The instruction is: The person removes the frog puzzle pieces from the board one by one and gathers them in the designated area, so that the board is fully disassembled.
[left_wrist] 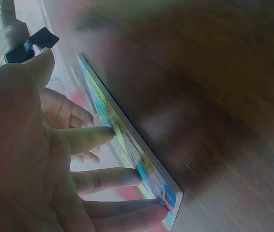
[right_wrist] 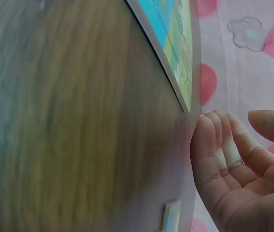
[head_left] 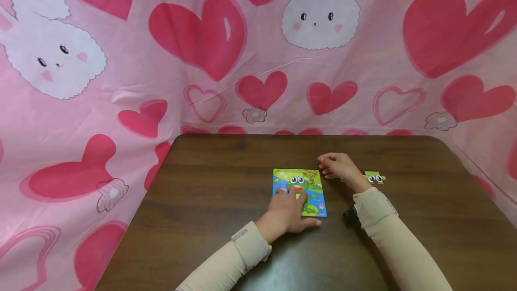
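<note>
Left hand is extended with fingers spread; the fingertips rest on the face of the frog puzzle board, gripping nothing, and the thumb points away from the board. Right hand is positioned beside the board's upper right corner, fingers loosely bent, thumb separated from them, nothing held. The board lies flat on the dark wood-grain tabletop, in front of the person. A loose puzzle piece printed with two eyes lies to the right, just beyond the right wrist. A black device is located at the right cuff. Behind the tabletop hangs a pink curtain printed with hearts and rabbits.
</note>
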The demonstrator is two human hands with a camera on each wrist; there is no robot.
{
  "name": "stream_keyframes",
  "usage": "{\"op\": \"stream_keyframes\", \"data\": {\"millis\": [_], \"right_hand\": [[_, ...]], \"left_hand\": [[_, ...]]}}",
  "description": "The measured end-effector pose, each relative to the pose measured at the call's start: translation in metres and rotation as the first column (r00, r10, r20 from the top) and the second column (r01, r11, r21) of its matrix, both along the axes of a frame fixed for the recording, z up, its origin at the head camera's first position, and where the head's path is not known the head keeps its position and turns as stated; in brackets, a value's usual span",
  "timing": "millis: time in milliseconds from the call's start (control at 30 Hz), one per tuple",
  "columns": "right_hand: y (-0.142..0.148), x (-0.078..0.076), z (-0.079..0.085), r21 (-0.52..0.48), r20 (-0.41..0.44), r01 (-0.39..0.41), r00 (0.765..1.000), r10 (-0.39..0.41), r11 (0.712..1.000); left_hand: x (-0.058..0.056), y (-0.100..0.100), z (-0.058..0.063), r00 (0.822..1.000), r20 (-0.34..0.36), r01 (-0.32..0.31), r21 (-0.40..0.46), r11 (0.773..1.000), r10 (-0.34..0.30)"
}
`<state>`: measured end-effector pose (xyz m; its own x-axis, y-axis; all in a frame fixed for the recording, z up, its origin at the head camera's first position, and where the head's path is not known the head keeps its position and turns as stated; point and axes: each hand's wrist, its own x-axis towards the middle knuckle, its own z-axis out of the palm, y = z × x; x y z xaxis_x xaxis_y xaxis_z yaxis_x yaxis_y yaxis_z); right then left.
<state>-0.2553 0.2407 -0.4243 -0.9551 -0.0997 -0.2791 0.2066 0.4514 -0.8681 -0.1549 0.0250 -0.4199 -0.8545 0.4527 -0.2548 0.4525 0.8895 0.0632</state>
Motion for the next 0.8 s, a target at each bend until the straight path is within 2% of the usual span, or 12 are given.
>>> {"op": "stream_keyframes", "data": {"millis": [400,567,700,800], "right_hand": [[-0.016,0.0,-0.009,0.054,0.012,-0.021,1.0,0.021,0.998],[-0.021,0.002,-0.01,0.124,-0.039,-0.041,0.998,0.046,0.991],[-0.025,0.007,-0.008,0.26,-0.119,-0.069,0.988,0.103,0.963],[-0.029,0.01,-0.006,0.393,-0.191,-0.078,0.968,0.164,0.916]], "left_hand": [[0.0,0.001,0.003,1.0,0.017,-0.008,-0.012,1.0,0.008],[0.0,0.001,0.002,1.0,0.016,-0.012,-0.012,1.0,0.012],[0.0,0.001,0.001,1.0,0.006,-0.013,-0.02,1.0,0.013],[0.0,0.002,0.001,1.0,0.002,-0.012,-0.03,0.999,0.012]]}}
